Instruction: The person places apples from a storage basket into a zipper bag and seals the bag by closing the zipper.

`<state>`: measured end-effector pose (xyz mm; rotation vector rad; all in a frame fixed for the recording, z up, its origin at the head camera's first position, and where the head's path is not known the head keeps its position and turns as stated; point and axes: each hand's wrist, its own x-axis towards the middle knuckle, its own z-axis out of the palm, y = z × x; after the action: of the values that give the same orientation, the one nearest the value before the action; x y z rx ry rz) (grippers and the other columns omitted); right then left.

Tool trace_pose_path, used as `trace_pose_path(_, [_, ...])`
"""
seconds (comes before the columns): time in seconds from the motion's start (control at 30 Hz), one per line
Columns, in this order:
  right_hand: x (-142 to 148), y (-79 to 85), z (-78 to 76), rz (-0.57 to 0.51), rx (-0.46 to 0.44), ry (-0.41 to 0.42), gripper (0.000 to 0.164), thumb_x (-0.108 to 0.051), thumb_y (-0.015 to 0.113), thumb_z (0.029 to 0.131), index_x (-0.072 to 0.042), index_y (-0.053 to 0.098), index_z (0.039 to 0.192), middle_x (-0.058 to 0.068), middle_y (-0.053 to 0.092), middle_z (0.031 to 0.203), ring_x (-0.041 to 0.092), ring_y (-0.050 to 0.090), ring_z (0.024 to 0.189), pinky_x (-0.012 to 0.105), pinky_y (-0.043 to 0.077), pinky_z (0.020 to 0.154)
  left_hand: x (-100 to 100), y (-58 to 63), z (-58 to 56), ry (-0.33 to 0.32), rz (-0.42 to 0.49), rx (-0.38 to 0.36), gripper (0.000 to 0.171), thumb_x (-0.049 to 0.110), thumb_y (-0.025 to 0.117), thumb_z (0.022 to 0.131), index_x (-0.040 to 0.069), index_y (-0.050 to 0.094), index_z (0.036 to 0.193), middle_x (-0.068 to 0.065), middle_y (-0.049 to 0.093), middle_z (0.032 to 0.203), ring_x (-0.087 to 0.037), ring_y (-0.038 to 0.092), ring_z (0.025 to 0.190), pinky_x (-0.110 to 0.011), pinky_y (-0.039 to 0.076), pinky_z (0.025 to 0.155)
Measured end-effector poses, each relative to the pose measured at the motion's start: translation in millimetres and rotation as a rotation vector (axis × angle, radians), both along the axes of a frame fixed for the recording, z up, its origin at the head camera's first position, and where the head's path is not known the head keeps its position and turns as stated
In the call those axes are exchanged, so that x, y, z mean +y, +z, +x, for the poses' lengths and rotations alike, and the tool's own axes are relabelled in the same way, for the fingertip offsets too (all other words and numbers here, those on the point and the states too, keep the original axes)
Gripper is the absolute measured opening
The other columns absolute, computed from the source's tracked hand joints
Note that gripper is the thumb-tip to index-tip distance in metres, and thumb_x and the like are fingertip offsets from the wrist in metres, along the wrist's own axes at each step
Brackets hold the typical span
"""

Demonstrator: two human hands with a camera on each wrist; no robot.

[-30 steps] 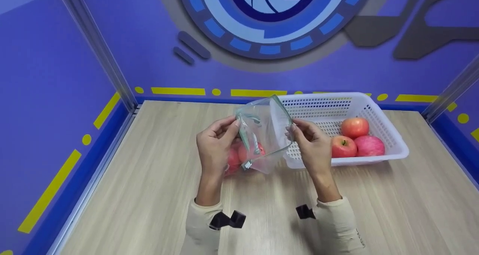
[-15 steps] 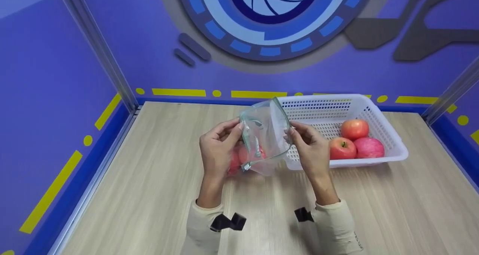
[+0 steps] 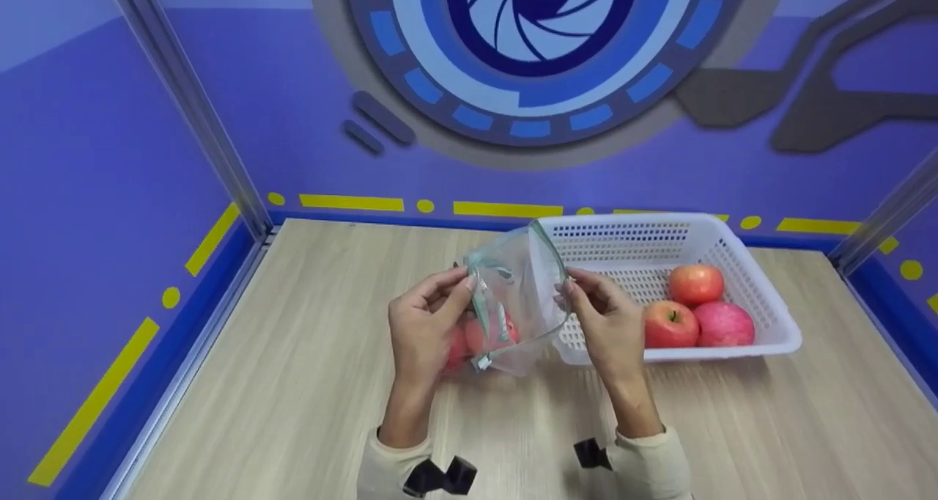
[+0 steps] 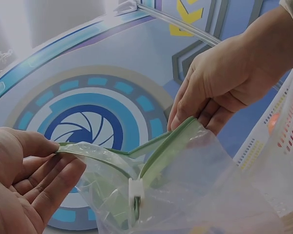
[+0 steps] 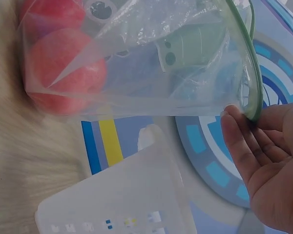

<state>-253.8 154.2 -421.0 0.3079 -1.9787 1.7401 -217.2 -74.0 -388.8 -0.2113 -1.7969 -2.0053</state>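
Note:
A clear zip bag (image 3: 516,295) with a green-edged mouth is held between both hands, its opening spread apart. My left hand (image 3: 429,320) pinches one side of the rim between thumb and fingers. On the opposite side, my right hand (image 3: 608,320) pinches the green edge. A white slider (image 4: 136,189) sits at one end of the zip in the left wrist view. Low in the bag lie red apples (image 5: 66,70), seen through the plastic in the right wrist view and partly behind the left hand in the head view.
A white perforated basket (image 3: 780,331) stands behind and right of the bag, with three apples (image 3: 696,285) in its right part. The wooden table (image 3: 315,383) runs back to a blue-purple patterned wall (image 3: 264,82). Black mounts (image 3: 440,476) sit near the sleeves.
The head view has tilted up, so the table and hands appear lower. Both hands keep their pinch on the bag's rim, and the mouth stays spread.

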Motion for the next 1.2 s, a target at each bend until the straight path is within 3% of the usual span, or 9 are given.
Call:
trace_pose_path(0.17, [-3, -9.5, 15.2, 0.039, 0.021, -0.022, 0.021, 0.003, 0.074, 0.097, 0.004, 0.076, 0.119, 0.014, 0.078, 0.098, 0.015, 0.075, 0.082, 0.024, 0.063, 0.073, 2, -6.1, 12.0, -0.011, -0.003, -0.012, 0.020, 0.005, 0.076, 0.098, -0.003, 0.078, 0.117, -0.012, 0.077, 0.098, -0.023, 0.074, 0.082, -0.037, 0.065, 0.076])
trace_pose_path(0.53, [-9, -12.4, 35.4, 0.079, 0.024, 0.002, 0.021, 0.003, 0.075, 0.097, 0.002, 0.077, 0.118, 0.009, 0.078, 0.094, 0.018, 0.073, 0.079, 0.022, 0.062, 0.070, -3, -10.2, 28.4, -0.006, -0.001, -0.019, 0.018, 0.002, 0.076, 0.097, -0.005, 0.078, 0.114, -0.013, 0.076, 0.094, -0.022, 0.074, 0.079, -0.034, 0.065, 0.072])
trace_pose_path(0.77, [-5, -3.4, 24.7, 0.161, 0.058, -0.001, 0.020, 0.002, 0.075, 0.097, 0.002, 0.077, 0.118, 0.008, 0.077, 0.091, 0.017, 0.072, 0.078, 0.018, 0.059, 0.066, 0, -6.1, 20.1, -0.008, -0.001, 0.014, 0.019, 0.002, 0.076, 0.097, -0.005, 0.078, 0.114, -0.014, 0.076, 0.094, -0.021, 0.073, 0.078, -0.033, 0.065, 0.071])
trace_pose_path(1.0, [6, 11.4, 5.2, 0.235, 0.067, -0.026, 0.021, 0.003, 0.076, 0.097, 0.002, 0.078, 0.117, 0.010, 0.077, 0.091, 0.022, 0.073, 0.078, 0.016, 0.059, 0.070, -3, 3.6, 3.9, 0.018, 0.001, 0.026, 0.020, 0.005, 0.075, 0.099, -0.002, 0.079, 0.118, -0.012, 0.077, 0.099, -0.026, 0.074, 0.082, -0.045, 0.065, 0.079])
trace_pose_path(1.2, [23, 17.8, -1.0, 0.342, 0.059, -0.015, 0.020, -0.001, 0.079, 0.095, 0.003, 0.078, 0.115, 0.012, 0.079, 0.094, 0.023, 0.074, 0.080, 0.014, 0.057, 0.073, 2, 3.9, -4.9, -0.011, 0.017, 0.032, 0.020, 0.004, 0.075, 0.099, -0.004, 0.078, 0.116, -0.014, 0.077, 0.097, -0.025, 0.074, 0.079, -0.036, 0.066, 0.073])
